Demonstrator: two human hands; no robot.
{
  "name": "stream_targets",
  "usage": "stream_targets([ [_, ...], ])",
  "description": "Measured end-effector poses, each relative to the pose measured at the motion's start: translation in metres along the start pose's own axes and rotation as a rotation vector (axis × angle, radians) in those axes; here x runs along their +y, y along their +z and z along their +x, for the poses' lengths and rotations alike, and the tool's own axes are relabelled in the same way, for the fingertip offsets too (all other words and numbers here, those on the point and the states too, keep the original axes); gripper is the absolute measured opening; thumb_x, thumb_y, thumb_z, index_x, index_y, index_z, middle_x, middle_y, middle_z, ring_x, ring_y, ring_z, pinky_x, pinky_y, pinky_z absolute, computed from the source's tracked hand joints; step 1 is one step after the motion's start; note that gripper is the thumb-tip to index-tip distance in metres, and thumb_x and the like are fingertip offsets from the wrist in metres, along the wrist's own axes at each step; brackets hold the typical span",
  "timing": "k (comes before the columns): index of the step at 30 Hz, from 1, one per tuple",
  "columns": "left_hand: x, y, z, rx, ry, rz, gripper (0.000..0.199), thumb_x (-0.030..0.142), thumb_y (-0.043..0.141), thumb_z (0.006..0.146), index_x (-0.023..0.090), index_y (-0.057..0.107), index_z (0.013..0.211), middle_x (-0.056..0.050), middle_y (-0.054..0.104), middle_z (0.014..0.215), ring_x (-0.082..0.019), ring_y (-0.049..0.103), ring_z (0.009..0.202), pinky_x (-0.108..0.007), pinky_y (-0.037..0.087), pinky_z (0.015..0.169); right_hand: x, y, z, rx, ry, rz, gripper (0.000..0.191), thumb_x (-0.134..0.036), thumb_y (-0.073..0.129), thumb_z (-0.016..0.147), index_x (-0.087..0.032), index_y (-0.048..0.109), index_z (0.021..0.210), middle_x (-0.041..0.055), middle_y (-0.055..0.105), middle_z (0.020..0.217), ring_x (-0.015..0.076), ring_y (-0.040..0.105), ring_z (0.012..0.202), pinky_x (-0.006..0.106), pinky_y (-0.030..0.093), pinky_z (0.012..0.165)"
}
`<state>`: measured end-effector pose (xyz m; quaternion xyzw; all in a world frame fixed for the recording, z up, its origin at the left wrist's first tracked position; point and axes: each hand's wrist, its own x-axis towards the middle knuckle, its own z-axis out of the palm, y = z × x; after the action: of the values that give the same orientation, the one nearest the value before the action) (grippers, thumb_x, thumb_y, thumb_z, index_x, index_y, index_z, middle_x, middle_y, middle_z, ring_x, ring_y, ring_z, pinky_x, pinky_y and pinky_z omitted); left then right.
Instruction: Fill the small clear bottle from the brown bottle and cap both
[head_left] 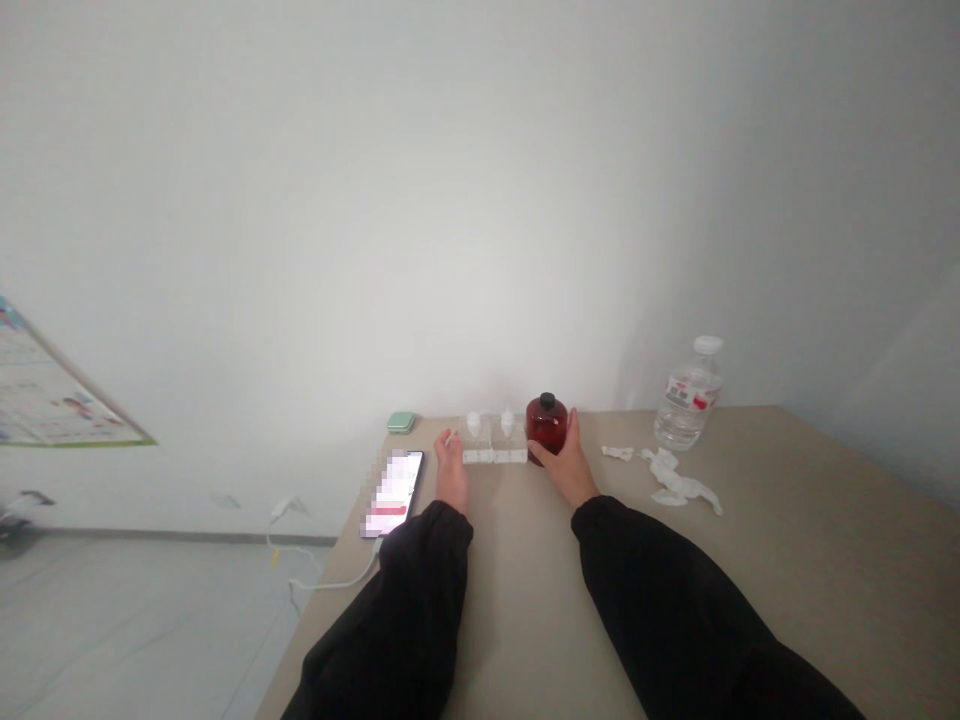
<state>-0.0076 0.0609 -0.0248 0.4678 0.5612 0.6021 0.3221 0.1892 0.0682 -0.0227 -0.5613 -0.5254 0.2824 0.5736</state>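
Observation:
A dark red-brown bottle [547, 422] with a black cap stands upright at the right end of a short row on the table. My right hand [562, 465] is wrapped around its right side, thumb across the front and fingers along the far side. Left of it are two clear, squarish bottles, a left one [475, 438] and a right one [510, 438], with white tops and white labels low on the front. My left hand [451, 470] is upright against the left clear bottle's side, fingers extended and partly hidden. A small pale detail near its fingertips is unclear.
A lit phone [394, 495] with a white cable [337, 583] lies left on the table [517, 620]. Behind it is a green case [401, 422]. Crumpled tissues [675, 480] and a clear water bottle [686, 400] are right. A wall [480, 200] borders the back.

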Motion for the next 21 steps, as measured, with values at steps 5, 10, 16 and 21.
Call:
stream_targets([
  [5, -0.003, 0.002, -0.003, -0.006, 0.049, 0.017, 0.044, 0.046, 0.033, 0.099, 0.02, 0.036, 0.134, -0.015, 0.047, 0.143, -0.023, 0.044, 0.136, -0.038, 0.035, 0.113, 0.001, -0.005, -0.008, -0.002, -0.096, -0.099, 0.098, -0.046, 0.063, 0.081, -0.014, 0.007, 0.155, 0.0208, 0.028, 0.157, 0.0313, 0.029, 0.144, 0.052, 0.023, 0.117],
  [10, 0.002, -0.006, -0.021, 0.001, 0.194, 0.095, 0.053, 0.042, 0.047, 0.092, 0.018, 0.035, 0.137, -0.015, 0.04, 0.145, -0.025, 0.036, 0.137, -0.041, 0.024, 0.118, -0.017, -0.016, -0.029, 0.093, -0.566, -0.353, 0.061, -0.031, 0.054, 0.088, -0.014, 0.038, 0.144, 0.0207, 0.043, 0.145, 0.0327, 0.037, 0.137, 0.055, 0.029, 0.113],
  [16, 0.028, -0.015, -0.051, -0.041, 0.632, 0.444, 0.029, 0.032, 0.056, 0.084, 0.02, 0.062, 0.11, -0.013, 0.054, 0.116, -0.029, 0.048, 0.115, -0.049, 0.033, 0.104, -0.038, -0.015, -0.052, -0.115, -0.75, -0.476, 0.022, -0.027, 0.046, 0.092, -0.017, 0.065, 0.098, 0.0124, 0.064, 0.095, 0.0252, 0.059, 0.093, 0.039, 0.046, 0.084],
  [21, 0.039, -0.018, -0.067, -0.122, 0.687, 0.632, 0.011, 0.027, 0.065, 0.074, 0.023, 0.075, 0.073, -0.012, 0.056, 0.104, -0.032, 0.047, 0.109, -0.051, 0.034, 0.095, -0.031, -0.011, -0.062, -0.661, -0.47, -0.589, 0.038, -0.036, 0.043, 0.093, -0.021, 0.053, 0.06, 0.0022, 0.055, 0.061, 0.0164, 0.048, 0.058, 0.029, 0.03, 0.055],
])
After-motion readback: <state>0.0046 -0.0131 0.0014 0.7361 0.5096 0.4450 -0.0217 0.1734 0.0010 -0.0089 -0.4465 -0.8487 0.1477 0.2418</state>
